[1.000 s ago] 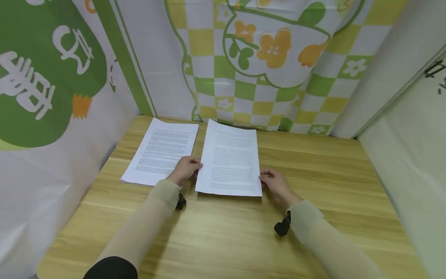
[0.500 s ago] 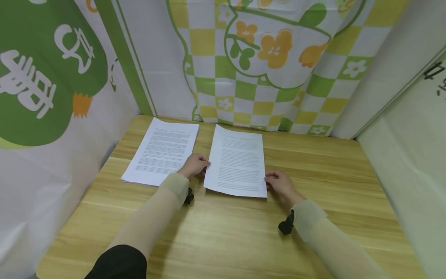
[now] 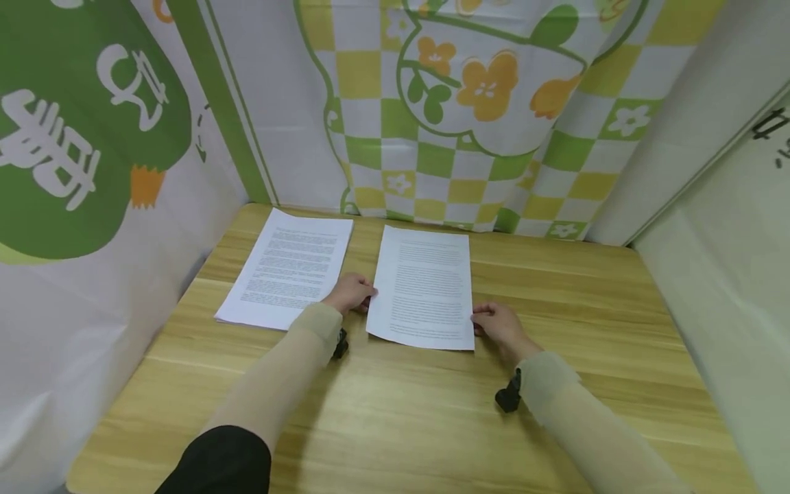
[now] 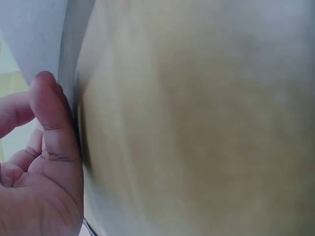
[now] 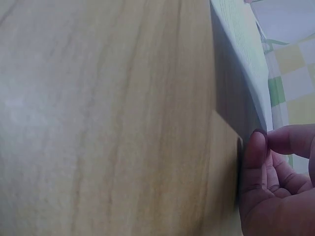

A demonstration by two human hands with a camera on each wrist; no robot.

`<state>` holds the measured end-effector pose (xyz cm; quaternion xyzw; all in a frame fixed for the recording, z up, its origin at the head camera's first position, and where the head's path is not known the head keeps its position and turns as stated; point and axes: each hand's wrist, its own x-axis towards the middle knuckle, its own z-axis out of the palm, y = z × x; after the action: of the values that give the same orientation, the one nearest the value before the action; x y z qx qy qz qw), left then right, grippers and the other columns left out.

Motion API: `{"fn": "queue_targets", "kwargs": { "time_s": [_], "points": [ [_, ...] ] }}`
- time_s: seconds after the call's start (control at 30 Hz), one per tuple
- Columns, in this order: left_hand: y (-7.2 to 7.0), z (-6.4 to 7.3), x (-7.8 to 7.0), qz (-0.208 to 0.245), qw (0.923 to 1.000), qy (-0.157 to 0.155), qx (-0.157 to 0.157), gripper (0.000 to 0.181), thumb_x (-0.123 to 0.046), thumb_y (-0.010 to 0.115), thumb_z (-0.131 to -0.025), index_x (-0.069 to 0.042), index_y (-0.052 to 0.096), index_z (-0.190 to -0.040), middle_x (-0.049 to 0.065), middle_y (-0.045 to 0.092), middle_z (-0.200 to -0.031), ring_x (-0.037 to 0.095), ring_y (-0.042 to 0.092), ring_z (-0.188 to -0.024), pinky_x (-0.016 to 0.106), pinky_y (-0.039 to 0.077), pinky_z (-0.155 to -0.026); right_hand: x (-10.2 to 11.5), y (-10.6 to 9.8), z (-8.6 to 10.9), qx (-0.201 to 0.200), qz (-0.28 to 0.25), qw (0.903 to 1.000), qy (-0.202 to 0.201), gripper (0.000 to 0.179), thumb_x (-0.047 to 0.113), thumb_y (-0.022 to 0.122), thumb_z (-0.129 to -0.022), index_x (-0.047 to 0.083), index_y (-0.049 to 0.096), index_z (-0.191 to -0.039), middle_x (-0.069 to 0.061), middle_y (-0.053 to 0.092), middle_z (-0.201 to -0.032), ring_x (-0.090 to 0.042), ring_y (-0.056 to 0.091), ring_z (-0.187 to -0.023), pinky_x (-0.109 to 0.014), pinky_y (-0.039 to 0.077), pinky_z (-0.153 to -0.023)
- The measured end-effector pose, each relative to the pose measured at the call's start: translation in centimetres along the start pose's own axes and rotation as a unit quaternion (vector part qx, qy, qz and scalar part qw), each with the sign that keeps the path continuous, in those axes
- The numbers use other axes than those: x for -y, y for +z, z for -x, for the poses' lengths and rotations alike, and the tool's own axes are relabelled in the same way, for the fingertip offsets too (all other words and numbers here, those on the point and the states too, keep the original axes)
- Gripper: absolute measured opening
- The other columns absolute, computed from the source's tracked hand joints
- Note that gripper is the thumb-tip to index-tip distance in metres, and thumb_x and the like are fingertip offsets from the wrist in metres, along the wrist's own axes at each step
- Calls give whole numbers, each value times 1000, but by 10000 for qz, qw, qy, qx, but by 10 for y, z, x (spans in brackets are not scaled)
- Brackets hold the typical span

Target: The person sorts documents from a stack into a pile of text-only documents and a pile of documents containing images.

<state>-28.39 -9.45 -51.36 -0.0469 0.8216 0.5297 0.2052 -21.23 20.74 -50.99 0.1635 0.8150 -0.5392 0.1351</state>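
Printed sheet (image 3: 426,285) is pinched at its side edges, L hand (image 3: 350,293) & R hand (image 3: 498,324) each w/ thumb nearly meeting fingers, prob. so it's guided evenly; R edge is raised off wooden tbl (image 3: 401,418), printed paper stack (image 3: 286,267) to its L. Forearms (image 3: 271,381) are angled inward.

- Paper (image 3: 426,288) between left hand (image 3: 350,293) and right hand (image 3: 500,324): white, grey printed lines
- Surface (image 3: 395,425) under both hands: yellowish-brown wood grain
- Backdrop (image 3: 465,189) beyond them: green, yellow, white checks
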Motion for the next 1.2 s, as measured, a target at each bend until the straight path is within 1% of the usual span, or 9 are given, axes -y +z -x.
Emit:
{"fn": "queue_targets", "kwargs": {
  "time_s": [0.2,0.37,0.5,0.6,0.67,0.77,0.9,1.0,1.2],
  "points": [
    [1,-1,-4,-71,10000,9,46,9,-3,60,-92,5,63,-91,9,58,-77,14,57,-58,25,54,-55,-2,-2,-1,3,51,10000,-12,26,5,56,-94,-8,57,-117,-20,59,-112,-18,60,-83,-25,54,-69],
    [0,-3,-3,-83,9999,49,72,13,-3,59,-92,8,64,-98,10,60,-79,15,58,-60,26,56,-57,-5,-3,-2,-40,165,9998,-118,25,4,56,-94,-8,58,-116,-20,60,-110,-18,60,-82,-25,54,-69],
    [-5,-2,-3,-327,9994,43,57,20,-9,59,-92,7,65,-103,13,61,-83,18,61,-64,27,56,-60,-6,-5,0,-38,201,9996,-198,26,5,55,-94,-8,57,-117,-19,61,-107,-18,61,-83,-26,54,-71],
    [-12,2,-3,-443,9990,67,68,26,-14,57,-95,7,62,-109,16,63,-93,22,64,-73,28,57,-63,-4,-8,3,-21,178,9994,-300,28,7,54,-95,-8,56,-119,-19,61,-106,-20,61,-86,-27,53,-73],
    [-16,4,-3,-377,9992,102,68,28,-15,55,-96,7,61,-111,17,64,-97,23,65,-79,28,57,-65,2,-10,5,1,101,9992,-377,30,8,53,-96,-8,55,-121,-19,61,-108,-21,60,-90,-27,52,-77],
    [-17,7,-3,-78,9998,130,129,30,-11,53,-94,9,58,-115,19,64,-100,24,65,-83,30,57,-67,12,-9,6,66,-75,9989,-448,32,8,53,-96,-10,54,-122,-20,60,-110,-22,61,-91,-28,52,-79],
    [-15,8,0,268,9990,52,351,34,-7,53,-92,13,55,-120,22,65,-102,24,67,-83,30,58,-68,18,-3,6,96,28,9983,-579,30,6,55,-95,-11,56,-120,-19,59,-109,-20,59,-91,-27,53,-77],
    [-13,8,0,294,9986,20,444,36,-8,53,-93,13,54,-122,22,65,-105,24,67,-85,30,58,-69,19,3,5,105,52,9983,-573,29,5,55,-94,-10,56,-119,-17,59,-107,-18,57,-89,-25,52,-75],
    [-15,11,0,177,9993,-1,337,32,-8,54,-92,13,57,-116,19,65,-98,22,66,-81,29,57,-67,23,12,8,252,6,9979,-593,28,5,56,-94,-10,57,-118,-16,61,-103,-19,59,-87,-27,53,-76]
  ]
}}
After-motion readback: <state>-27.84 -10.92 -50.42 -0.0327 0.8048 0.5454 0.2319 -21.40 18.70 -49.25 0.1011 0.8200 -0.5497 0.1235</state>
